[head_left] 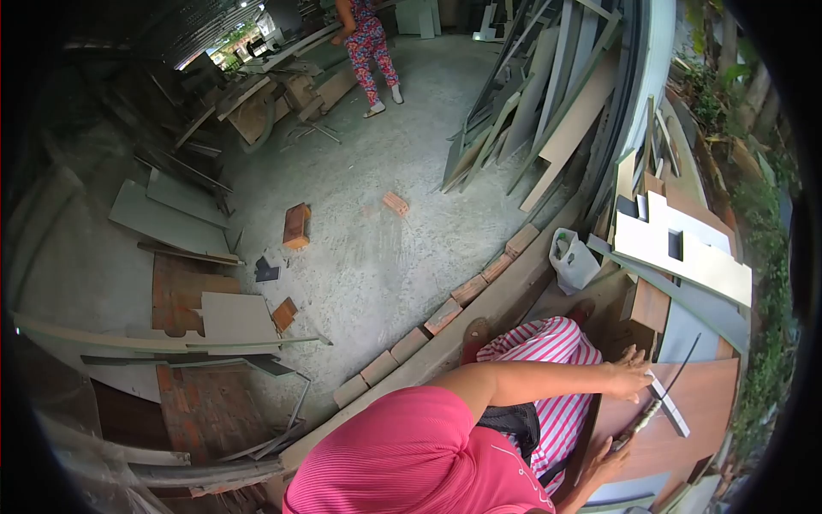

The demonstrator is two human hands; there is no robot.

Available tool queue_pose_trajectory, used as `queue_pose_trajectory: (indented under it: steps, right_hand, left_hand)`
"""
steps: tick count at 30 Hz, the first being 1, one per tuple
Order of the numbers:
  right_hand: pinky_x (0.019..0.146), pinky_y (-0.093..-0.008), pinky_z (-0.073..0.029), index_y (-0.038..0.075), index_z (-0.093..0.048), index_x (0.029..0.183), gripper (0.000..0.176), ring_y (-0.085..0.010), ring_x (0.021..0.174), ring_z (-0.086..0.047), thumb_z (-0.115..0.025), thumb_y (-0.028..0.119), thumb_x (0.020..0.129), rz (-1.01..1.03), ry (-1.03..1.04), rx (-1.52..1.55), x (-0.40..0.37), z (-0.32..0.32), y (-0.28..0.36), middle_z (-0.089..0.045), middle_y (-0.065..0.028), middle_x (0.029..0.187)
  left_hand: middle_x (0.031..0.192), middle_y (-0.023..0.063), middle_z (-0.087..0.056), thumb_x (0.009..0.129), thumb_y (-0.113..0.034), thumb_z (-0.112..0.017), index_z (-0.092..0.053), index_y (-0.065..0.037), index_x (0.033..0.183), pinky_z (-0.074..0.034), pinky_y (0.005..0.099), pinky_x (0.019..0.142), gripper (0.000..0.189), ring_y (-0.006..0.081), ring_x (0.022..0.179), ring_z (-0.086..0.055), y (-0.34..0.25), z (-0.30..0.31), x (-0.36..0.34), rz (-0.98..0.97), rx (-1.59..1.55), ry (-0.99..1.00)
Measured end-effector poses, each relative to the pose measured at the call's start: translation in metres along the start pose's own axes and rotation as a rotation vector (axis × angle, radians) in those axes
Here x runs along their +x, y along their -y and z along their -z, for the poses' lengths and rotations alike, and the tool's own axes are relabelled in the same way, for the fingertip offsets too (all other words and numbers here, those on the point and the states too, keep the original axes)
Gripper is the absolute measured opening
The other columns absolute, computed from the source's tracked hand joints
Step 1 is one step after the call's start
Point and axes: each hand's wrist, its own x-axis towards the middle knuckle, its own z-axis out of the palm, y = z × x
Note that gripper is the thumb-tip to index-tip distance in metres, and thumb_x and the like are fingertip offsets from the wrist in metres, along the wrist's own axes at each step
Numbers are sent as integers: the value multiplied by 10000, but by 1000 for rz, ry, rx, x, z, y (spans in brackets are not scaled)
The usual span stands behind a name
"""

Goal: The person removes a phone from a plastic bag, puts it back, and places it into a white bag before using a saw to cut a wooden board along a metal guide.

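My left hand (629,374) is at the upper end of a narrow white strip (673,413), its fingers bent around that end. My right hand (610,458) grips the handle of a long thin dark blade (684,361), whose lower part is wrapped in pale material. The blade slants up and away, crossing the strip. Both lie over a brown wooden board (704,390) in front of me. The blade's edge is too small to make out.
White cut-out panels (676,244) and board offcuts are piled beyond my left hand. A white plastic bag (573,261) stands near my feet. Bricks (443,316) line the floor edge. Long boards (556,103) lean at the back. Another person (370,51) stands across the floor.
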Motion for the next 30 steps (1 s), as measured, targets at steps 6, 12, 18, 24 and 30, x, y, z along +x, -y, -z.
queue_pose_trajectory:
  steps: [6, 12, 18, 24, 30]
  right_hand:
    - [978, -465, -377, 20, -344, 1402, 609, -428, 1136, -475, -565, 153, 850, -302, 95, 126, 5, 37, 70, -462, -275, 1255]
    - [811, -457, -450, 116, -384, 1397, 646, -352, 941, -551, -649, 155, 809, -372, -18, -55, 0, 14, 36, -526, -176, 1002]
    - [783, -443, -451, 129, -373, 1400, 664, -329, 924, -553, -663, 160, 803, -370, -32, -74, 10, 10, 36, -523, -165, 984]
    - [751, -436, -477, 165, -360, 1414, 633, -325, 912, -577, -618, 157, 836, -308, -98, -131, 60, -13, 28, -531, -165, 990]
    - [681, -474, -516, 266, -311, 1449, 592, -366, 828, -598, -459, 89, 903, -330, -10, -133, 65, -13, 19, -545, -188, 937]
  left_hand:
    - [1213, 206, -508, 693, -338, -748, -565, -73, 1183, -304, 654, 964, 586, 452, 1171, -434, 2, -4, -12, -92, 252, -243]
    - [1223, 150, -501, 768, -276, -726, -482, -58, 1281, -306, 577, 998, 609, 340, 1169, -451, 5, 0, -2, -2, 231, -136]
    - [1137, 161, -526, 774, -290, -727, -532, -65, 1220, -297, 550, 997, 537, 350, 1078, -480, -1, -3, 1, 53, 282, -160]
    - [1067, 137, -540, 804, -274, -695, -583, -73, 1117, -286, 604, 1003, 388, 338, 1076, -486, -30, -27, 27, -19, 360, -281]
    - [1016, 112, -545, 861, -211, -622, -595, -103, 1026, -345, 480, 860, 199, 307, 1007, -501, -35, -57, 45, 13, 358, -311]
